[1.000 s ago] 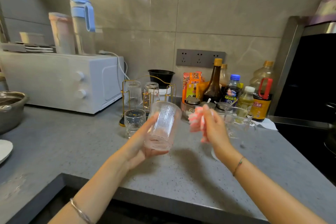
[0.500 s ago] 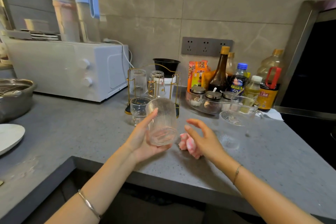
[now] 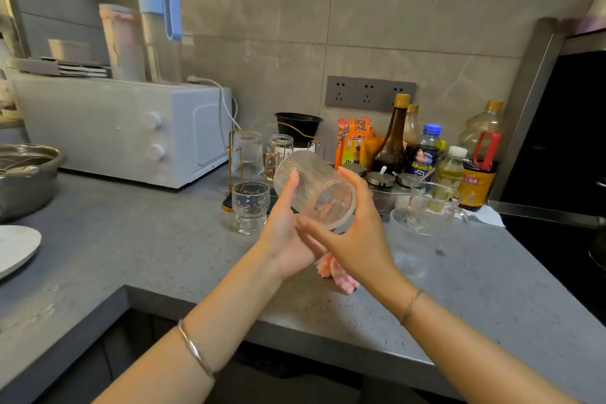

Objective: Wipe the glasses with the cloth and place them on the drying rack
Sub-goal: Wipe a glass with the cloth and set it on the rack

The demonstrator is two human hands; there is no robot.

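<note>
A ribbed clear glass is held tilted above the grey counter, its mouth facing me. My left hand grips it from the left and below. My right hand grips its right side, thumb under the rim and fingers over the top. The pink-and-white cloth lies on the counter beneath my hands, mostly hidden by them. Behind the glass stands the gold wire drying rack with two upturned glasses on it. A short patterned glass stands in front of the rack.
A ribbed glass and a handled glass mug stand right of my hands. Bottles and spice jars crowd the back right. A white oven sits back left, a metal pot and white plate far left.
My right hand put the cloth down on the counter, then rose and took hold of the glass. The glass tipped over, its mouth toward me.
</note>
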